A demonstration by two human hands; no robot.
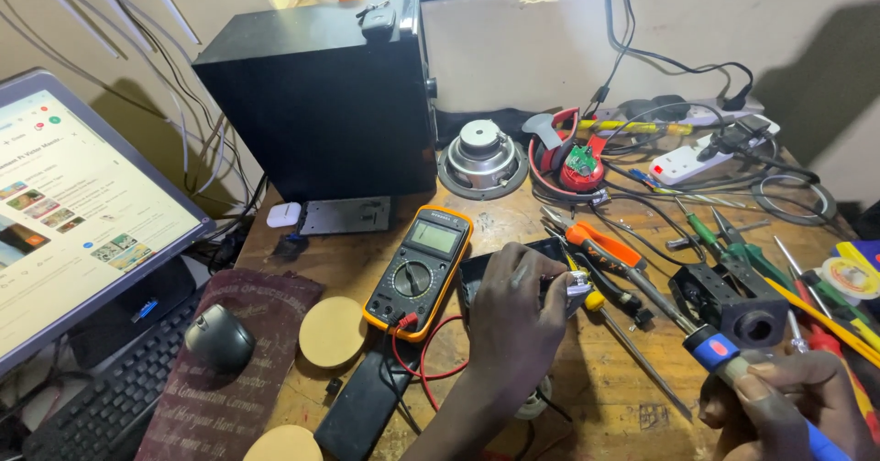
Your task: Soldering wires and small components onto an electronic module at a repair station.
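Fingers [548, 289] of the left hand [513, 319] pinch a small metal-tipped part over a black tray [477, 273], just right of the yellow multimeter [420, 271] on the bench [605, 397]; best kept braced and steady while the right hand [779, 411], clenched round the blue-handled soldering iron [678, 325], brings its tip in gently

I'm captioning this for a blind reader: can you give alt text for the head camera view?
At a cluttered wooden workbench, a person's left hand pinches a small component while the right hand holds a blue-handled soldering iron toward it. A yellow multimeter lies beside them.
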